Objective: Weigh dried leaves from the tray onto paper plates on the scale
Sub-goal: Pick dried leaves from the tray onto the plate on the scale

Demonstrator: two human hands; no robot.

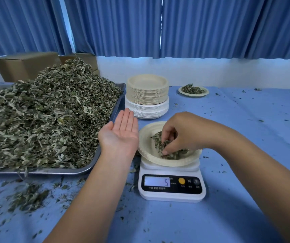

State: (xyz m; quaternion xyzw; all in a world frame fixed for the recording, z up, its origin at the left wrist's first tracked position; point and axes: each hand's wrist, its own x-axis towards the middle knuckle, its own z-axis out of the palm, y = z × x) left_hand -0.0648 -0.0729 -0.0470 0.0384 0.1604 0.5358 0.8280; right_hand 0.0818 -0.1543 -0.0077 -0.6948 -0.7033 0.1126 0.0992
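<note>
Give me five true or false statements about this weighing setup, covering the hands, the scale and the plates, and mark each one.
1. The left hand lies palm up and holds nothing. True.
2. The right hand pinches leaves on the plate on the scale. True.
3. The display reads zero. False: it shows 5.
4. The stack of plates stands left of the tray. False: it stands right of it.
5. A filled plate sits farther back on the table. True.
</note>
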